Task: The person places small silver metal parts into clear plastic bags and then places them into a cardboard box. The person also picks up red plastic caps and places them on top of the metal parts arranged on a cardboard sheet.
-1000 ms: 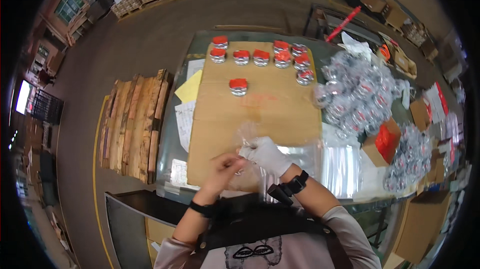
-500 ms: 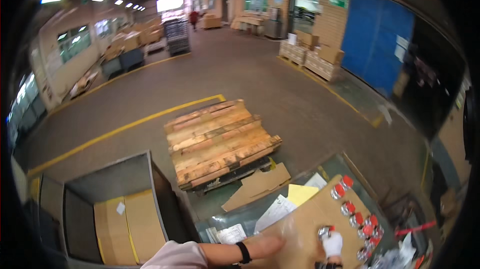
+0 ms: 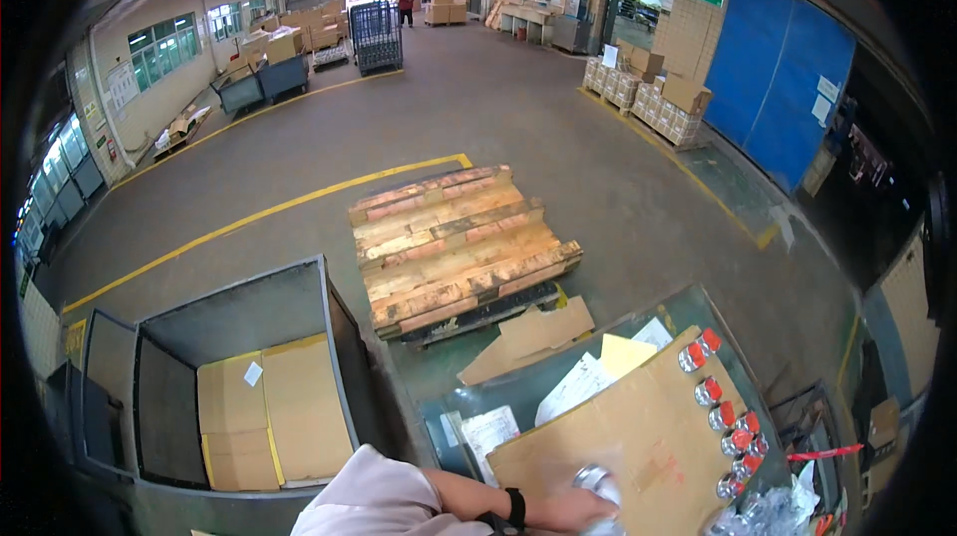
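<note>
Here, the person's left hand (image 3: 583, 510), a black wristband (image 3: 516, 507) behind it, is over a brown cardboard sheet (image 3: 578, 444), right beside a round silver tin (image 3: 594, 479); blur hides whether its fingers stand apart or grip the tin. The right hand (image 3: 604, 528), gloved in white, barely shows at the lower edge, its fingers unreadable. Red-topped tins (image 3: 722, 416) stand along the sheet's right side.

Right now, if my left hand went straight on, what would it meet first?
Probably the clear plastic wrapping at lower right, beyond bare cardboard sheet. Your left hand is blurred close by your gloved right hand, so depth is unclear.
</note>
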{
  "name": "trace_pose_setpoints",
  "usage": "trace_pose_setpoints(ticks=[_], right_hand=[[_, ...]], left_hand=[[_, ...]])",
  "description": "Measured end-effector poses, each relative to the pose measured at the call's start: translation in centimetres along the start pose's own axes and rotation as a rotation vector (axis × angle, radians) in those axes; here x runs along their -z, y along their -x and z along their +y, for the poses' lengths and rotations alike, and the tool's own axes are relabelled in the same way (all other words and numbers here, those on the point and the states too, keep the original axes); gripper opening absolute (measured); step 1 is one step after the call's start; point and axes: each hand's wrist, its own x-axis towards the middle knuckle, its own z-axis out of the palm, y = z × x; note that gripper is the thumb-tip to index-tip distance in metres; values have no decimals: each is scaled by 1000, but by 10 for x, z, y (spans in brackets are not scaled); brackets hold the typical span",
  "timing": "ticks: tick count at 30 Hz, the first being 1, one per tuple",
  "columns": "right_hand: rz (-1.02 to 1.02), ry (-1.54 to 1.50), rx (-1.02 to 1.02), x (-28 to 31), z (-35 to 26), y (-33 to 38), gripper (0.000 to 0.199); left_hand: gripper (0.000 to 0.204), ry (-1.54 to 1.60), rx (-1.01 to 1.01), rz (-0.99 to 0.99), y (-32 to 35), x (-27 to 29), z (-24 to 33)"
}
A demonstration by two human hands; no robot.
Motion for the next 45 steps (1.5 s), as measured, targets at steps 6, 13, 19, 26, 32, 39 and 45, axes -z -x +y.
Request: trace_pose_setpoints(ticks=[6,13,19,26,32,39,45], right_hand=[[-241,-164,40,79,-38,54,22],[15,-1107,-241,15,9,48,29],[142,-180,60,20,3,66,30],[142,762,579,20,18,17,28],[56,19,380,26,14,-5,20],[395,-78,168,73,29,157,20],[981,158,-317,148,197,391,21]], left_hand=[[30,797,519,220,-9,43,15],[31,-220,-273,141,26,52,2],[17,-619,203,82,39,15,-37],[46,-411,113,135,61,27,-2],[26,-754,311,-76,20,17,-19],[32,25,77,-61,14,22,105],[21,95,200,-283,20,-76,142]])
